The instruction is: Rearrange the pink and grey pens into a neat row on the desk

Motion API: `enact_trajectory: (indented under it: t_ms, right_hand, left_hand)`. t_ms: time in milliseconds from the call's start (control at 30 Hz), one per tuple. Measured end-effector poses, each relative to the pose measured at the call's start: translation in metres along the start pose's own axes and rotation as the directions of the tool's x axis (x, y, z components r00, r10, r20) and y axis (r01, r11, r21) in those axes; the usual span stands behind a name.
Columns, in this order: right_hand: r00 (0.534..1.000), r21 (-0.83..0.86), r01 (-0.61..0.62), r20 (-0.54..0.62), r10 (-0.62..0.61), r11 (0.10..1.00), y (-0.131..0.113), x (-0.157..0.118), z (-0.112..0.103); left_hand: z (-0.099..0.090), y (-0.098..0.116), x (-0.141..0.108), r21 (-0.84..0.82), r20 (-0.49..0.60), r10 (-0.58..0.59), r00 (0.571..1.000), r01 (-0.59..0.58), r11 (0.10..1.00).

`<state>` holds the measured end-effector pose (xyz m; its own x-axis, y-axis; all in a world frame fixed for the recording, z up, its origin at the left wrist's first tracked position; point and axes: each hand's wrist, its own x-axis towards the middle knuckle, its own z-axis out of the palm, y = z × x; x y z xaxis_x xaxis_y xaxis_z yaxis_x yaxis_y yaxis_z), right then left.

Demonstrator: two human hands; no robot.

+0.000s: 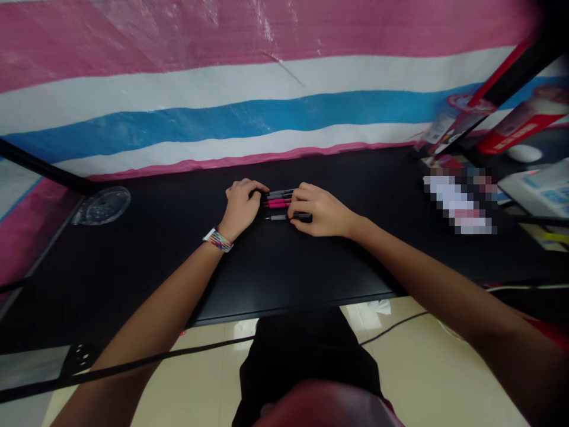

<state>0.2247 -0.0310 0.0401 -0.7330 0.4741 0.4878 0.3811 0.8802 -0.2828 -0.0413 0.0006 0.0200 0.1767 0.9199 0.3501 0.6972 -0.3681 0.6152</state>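
Several pens lie side by side on the black tabletop [262, 273], pointing left and right between my hands. At the far side are grey and black pens [280, 194], with pink pens [277, 203] just nearer. A separate grey and black pen [278, 217] lies closest to me, its tip to the left. My right hand [319, 210] has its fingers curled round the right end of this near pen and touches the row. My left hand [243, 203] rests at the row's left end, fingers bent over the pen ends; what they grip is hidden.
A clear round plastic lid [105, 205] lies at the left. A plastic cup [462, 121], a red and white container [520, 124], a white rounded object [524, 153] and a blurred-out item stand or lie at the right. Striped sheeting [249, 118] hangs behind.
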Motion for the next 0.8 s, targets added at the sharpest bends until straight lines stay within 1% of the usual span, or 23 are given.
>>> enact_trajectory:
  t_ms: [100, 200, 233, 300, 367, 400, 433, 500, 567, 600, 667, 733, 800]
  right_hand:
    - [1.0, 0.001, 0.014, 0.012, -0.014, 1.0, 0.003, -0.002, 0.001]
    - [1.0, 0.075, -0.007, 0.018, 0.005, 0.997, 0.006, -0.003, 0.001]
    - [1.0, 0.111, -0.024, -0.002, 0.025, 0.993, 0.007, -0.003, 0.002]
    - [0.994, 0.176, -0.06, -0.082, 0.075, 0.983, 0.008, -0.003, 0.002]
    - [0.975, 0.224, -0.085, -0.182, 0.128, 0.971, 0.009, -0.003, 0.003]
    - [0.962, 0.244, -0.097, -0.226, 0.154, 0.965, 0.01, -0.002, 0.003]
    - [0.948, 0.264, -0.113, -0.259, 0.184, 0.958, 0.011, -0.002, 0.002]
    - [0.922, 0.313, -0.163, -0.289, 0.258, 0.936, 0.014, -0.002, 0.002]
    - [0.891, 0.402, -0.237, -0.273, 0.363, 0.884, 0.018, -0.002, 0.0]
    - [0.869, 0.467, -0.279, -0.248, 0.427, 0.839, 0.021, -0.002, -0.001]
    - [0.814, 0.601, -0.348, -0.188, 0.55, 0.72, 0.026, -0.002, -0.003]
    - [0.761, 0.697, -0.373, -0.148, 0.632, 0.612, 0.032, -0.003, -0.005]
    - [0.729, 0.757, -0.355, -0.142, 0.67, 0.548, 0.036, -0.004, -0.005]
  left_hand:
    - [-0.002, 0.003, 0.0, 0.02, -0.016, 0.009, 1.0, -0.009, 1.0]
    - [-0.005, 0.008, -0.002, -0.052, -0.04, 0.066, 0.997, -0.068, 0.996]
    - [-0.006, 0.011, -0.003, -0.092, -0.038, 0.099, 0.994, -0.102, 0.991]
    - [-0.009, 0.019, -0.006, -0.162, -0.011, 0.18, 0.984, -0.179, 0.97]
    - [-0.011, 0.026, -0.009, -0.189, 0.02, 0.284, 0.959, -0.275, 0.943]
    - [-0.011, 0.029, -0.011, -0.184, 0.022, 0.317, 0.948, -0.308, 0.934]
    - [-0.011, 0.032, -0.012, -0.173, 0.013, 0.337, 0.942, -0.329, 0.928]
    - [-0.009, 0.035, -0.014, -0.151, -0.025, 0.338, 0.941, -0.338, 0.929]
    - [-0.007, 0.036, -0.014, -0.151, -0.07, 0.314, 0.947, -0.321, 0.935]
    - [-0.006, 0.035, -0.014, -0.16, -0.089, 0.298, 0.95, -0.309, 0.937]
    - [-0.006, 0.033, -0.013, -0.188, -0.13, 0.263, 0.956, -0.284, 0.94]
    - [-0.006, 0.031, -0.011, -0.215, -0.175, 0.228, 0.958, -0.264, 0.94]
    - [-0.006, 0.029, -0.011, -0.229, -0.207, 0.203, 0.957, -0.249, 0.941]
